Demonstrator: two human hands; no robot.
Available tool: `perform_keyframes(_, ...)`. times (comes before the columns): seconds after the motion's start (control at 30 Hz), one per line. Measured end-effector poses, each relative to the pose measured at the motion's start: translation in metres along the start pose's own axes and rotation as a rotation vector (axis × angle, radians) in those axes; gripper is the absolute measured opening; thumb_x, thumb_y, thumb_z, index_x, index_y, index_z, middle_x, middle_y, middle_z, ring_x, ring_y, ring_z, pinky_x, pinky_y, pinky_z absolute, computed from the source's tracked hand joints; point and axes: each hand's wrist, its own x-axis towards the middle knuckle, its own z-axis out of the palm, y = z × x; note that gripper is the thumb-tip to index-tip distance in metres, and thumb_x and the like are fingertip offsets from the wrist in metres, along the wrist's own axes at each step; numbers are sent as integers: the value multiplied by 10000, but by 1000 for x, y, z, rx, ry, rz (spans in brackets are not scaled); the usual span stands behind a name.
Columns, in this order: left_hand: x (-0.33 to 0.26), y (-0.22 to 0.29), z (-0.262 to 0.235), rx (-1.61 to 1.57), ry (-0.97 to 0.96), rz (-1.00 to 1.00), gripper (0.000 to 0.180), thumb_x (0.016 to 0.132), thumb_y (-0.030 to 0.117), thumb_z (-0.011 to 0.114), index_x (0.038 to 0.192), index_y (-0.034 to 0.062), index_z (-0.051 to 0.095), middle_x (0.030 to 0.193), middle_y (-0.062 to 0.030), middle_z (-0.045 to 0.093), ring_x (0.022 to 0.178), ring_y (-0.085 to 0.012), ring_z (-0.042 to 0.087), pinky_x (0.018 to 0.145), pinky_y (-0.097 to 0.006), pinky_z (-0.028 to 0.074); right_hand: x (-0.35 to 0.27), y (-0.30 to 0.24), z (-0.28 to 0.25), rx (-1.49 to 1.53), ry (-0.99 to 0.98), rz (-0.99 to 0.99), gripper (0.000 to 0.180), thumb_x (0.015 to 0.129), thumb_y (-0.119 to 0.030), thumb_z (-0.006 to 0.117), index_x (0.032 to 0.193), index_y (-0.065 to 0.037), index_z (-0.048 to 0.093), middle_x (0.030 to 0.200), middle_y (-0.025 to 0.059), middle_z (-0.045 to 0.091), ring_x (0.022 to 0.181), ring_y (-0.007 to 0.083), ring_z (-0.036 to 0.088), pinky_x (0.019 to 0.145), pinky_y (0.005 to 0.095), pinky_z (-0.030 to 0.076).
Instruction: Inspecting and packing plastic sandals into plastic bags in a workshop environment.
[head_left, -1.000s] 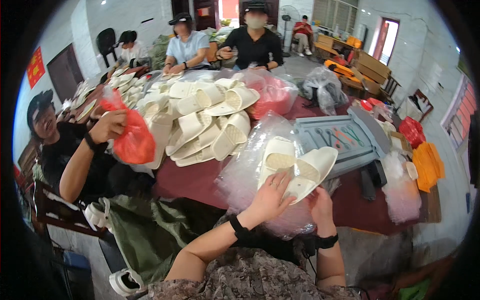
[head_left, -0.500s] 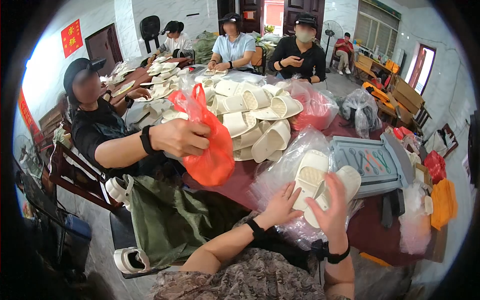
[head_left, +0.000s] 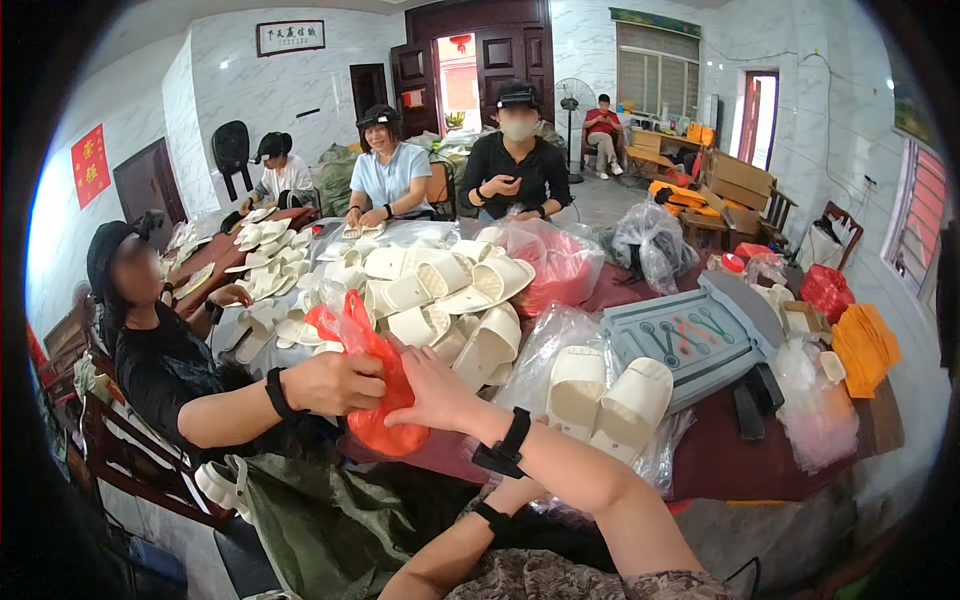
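Observation:
A co-worker's hand reaches in from the left, gripping a red plastic bag with bulging contents I cannot make out. My right hand is on the other side of this bag, its fingers and thumb closing round it. Low in front of me, my left hand is near a pair of cream slippers on clear plastic bags. My right forearm crosses over it and hides its fingers. Beyond the red bag rises a pile of cream slippers.
A grey plastic tray with printed tools stands right of the slippers. Behind it are a pink-filled bag and a clear bag with dark contents. Green cloth drapes at lower left. Several people sit round the maroon-covered table.
My right hand has left the slippers and moved left to the red bag held by the co-worker. My left hand has dropped away from the slippers. The view has turned to the right.

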Motion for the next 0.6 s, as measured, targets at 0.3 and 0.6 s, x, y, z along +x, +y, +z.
perform_keyframes(0.3, 4, -2, -11, 42, -4, 94, 752, 913, 427, 576, 1465, -37, 365, 1510, -278, 351, 1422, -485, 267, 1167, -582, 196, -15, 16, 12, 54, 179, 49, 435, 700, -294, 803, 1004, -14, 670, 1036, 126, 569, 927, 333, 612, 782, 423, 506)
perform_keyframes(0.6, 11, 12, -22, -149, -135, 105, 752, 943, 394, 534, 1529, 1, 272, 1543, -338, 231, 1416, -487, 278, 1152, -576, 223, -61, 20, -26, 56, 407, 47, 252, 755, -203, 753, 914, -19, 691, 957, 125, 601, 806, 349, 621, 681, 405, 499)
